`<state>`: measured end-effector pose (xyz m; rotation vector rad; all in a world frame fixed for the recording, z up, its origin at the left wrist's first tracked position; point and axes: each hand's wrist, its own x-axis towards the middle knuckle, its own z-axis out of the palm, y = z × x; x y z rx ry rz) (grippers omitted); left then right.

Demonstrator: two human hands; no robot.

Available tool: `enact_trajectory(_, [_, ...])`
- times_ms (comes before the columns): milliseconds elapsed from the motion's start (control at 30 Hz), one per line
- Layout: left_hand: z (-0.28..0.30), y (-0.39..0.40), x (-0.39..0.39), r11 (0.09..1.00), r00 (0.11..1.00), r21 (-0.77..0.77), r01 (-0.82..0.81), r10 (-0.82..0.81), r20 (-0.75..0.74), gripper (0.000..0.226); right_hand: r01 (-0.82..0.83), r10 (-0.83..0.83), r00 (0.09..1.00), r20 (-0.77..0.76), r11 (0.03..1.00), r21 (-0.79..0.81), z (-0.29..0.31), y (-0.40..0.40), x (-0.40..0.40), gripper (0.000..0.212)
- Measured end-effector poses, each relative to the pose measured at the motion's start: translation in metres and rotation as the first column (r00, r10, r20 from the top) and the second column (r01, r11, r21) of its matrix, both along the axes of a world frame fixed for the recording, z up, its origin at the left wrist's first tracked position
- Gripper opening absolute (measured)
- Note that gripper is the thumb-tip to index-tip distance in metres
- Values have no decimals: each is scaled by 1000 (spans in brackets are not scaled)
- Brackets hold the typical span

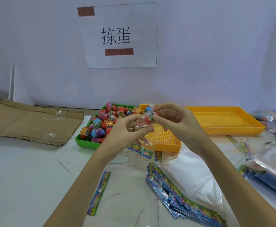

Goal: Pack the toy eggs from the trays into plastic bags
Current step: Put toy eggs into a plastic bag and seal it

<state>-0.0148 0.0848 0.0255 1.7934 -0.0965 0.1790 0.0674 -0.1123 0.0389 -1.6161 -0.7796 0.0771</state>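
Head view puts both hands raised together above the trays, just in front of us. Our left hand (125,128) pinches the lower part of a clear plastic bag (140,126), thumb and fingers curled onto the film. Our right hand (175,120) curls its fingers and thumb round the bag's upper end, where a toy egg (150,117), red with a green patch, sits inside the plastic. The film is too glossy and crumpled for us to tell whether a second egg lies in there too.

The bag runs between the hands on a slant, from low left up to high right, with the egg at the right-hand end. We judge the coming move turns on that slant: the egg has to slide down the bag's long axis toward our left hand, and the right hand, already on the egg, is the one placed to push it.

Below the hands, the green tray (84,140) heaped with toy eggs (106,122) lies to the left, nearer our left hand. A yellow tray (165,145) sits directly beneath, holding a few eggs at its far end, and a second yellow tray (232,130) sits to the right. On the counter (27,177) nearer us lie printed header cards (183,203), loose bags (191,176) and, far left, flattened cardboard (27,122).
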Motion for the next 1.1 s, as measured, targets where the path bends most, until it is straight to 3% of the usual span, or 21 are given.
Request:
enact_trajectory(233, [0, 1, 1, 1000, 1000, 30, 3, -2, -16, 26, -70, 71, 995, -71, 997, 26, -1, 0, 1, 18])
enact_trajectory(400, [-3, 2, 2, 999, 999, 41, 16, -15, -43, 17, -85, 85, 996, 20, 996, -23, -4, 4, -3, 16])
enact_trajectory(567, [-2, 6, -1, 997, 995, 30, 66, -63, -73, 29, -155, 153, 988, -29, 983, -97, -1, -2, 1, 18])
enact_trajectory(700, [-1, 0, -2, 995, 993, 26, 93, -91, -75, 46, -83, 82, 997, -11, 994, -65, -2, -1, 1, 16])
enact_trajectory(867, [1, -6, 1, 997, 998, 68, 31, -27, -60, 41, -6, 8, 999, 50, 1000, -27, -2, 2, 1, 14])
enact_trajectory(1100, [-3, -6, 3, 995, 997, 93, -39, 34, 63, 40, -48, 82, 988, 132, 969, -243, -5, 5, -3, 23])
